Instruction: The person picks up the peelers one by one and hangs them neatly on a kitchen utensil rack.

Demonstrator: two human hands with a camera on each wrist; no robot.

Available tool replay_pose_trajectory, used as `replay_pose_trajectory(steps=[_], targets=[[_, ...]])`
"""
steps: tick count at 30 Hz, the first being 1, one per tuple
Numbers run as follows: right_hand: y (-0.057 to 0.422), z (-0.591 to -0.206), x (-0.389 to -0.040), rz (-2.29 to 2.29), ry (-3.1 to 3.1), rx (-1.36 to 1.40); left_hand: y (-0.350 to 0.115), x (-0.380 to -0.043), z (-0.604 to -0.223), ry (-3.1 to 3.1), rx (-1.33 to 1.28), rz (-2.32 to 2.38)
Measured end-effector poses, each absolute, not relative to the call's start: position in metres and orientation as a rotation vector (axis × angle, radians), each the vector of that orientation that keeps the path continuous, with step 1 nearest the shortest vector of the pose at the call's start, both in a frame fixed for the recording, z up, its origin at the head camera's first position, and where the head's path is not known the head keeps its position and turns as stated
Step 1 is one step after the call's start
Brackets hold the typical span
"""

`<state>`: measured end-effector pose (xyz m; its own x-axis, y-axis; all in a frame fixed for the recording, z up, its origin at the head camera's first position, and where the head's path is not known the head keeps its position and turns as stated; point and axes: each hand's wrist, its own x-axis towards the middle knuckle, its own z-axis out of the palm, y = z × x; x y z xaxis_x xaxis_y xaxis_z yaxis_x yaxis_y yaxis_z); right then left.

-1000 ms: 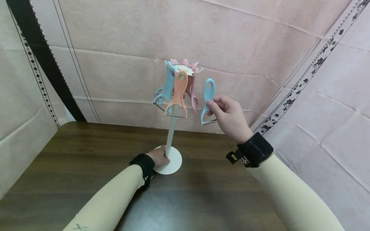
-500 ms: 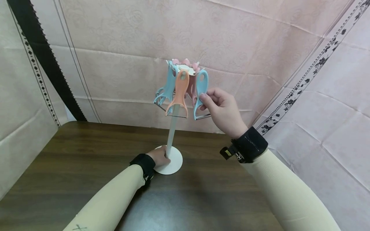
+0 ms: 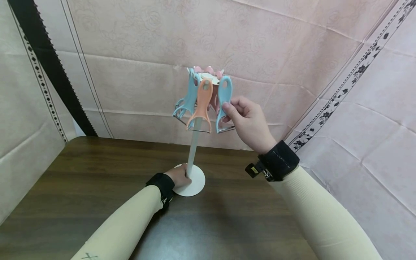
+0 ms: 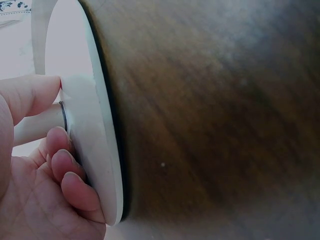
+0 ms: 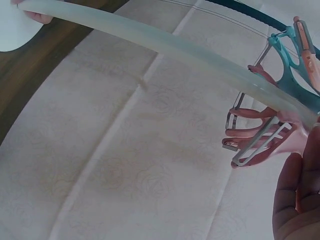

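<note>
My left hand [image 3: 178,176] grips the foot of a white stand's pole [image 3: 194,144], just above its round base [image 3: 197,184]. In the left wrist view the thumb and curled fingers [image 4: 80,192] lie around the pole. My right hand [image 3: 250,122] pinches a light blue peeler [image 3: 224,94] by its handle between thumb and fingers, upright, blade down. Its holed top overlaps the right side of the rack's white top [image 3: 208,77]. An orange peeler [image 3: 203,101] hangs at the front, blue peelers [image 3: 188,95] at the left. Pink peelers [image 5: 265,150] hang behind, partly hidden.
The stand is on a dark wooden table [image 3: 113,173]. Pale patterned cloth [image 3: 136,86] rises behind the table's back edge, with more cloth at both sides. A black strip [image 3: 53,68] runs down the left.
My right hand has carried the blue peeler leftward and slightly up to the rack, with a small last shift over the final half second. The left hand has stayed on the pole.
</note>
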<state>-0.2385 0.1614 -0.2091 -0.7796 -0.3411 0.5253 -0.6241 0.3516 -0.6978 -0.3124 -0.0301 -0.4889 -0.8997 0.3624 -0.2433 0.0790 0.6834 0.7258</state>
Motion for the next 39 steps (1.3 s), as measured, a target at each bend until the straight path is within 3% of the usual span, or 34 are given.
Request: replay_pose_trajectory(steps=[28, 39], targets=[[0.158, -0.235, -0.270, 1.458, -2.400, 0.823, -0.024, -0.317, -0.494, 2.528, 0.342, 1.079], [0.161, -0.246, -0.260, 1.267, -2.365, 0.758, -0.021, -0.317, -0.495, 2.545, 0.337, 1.050]])
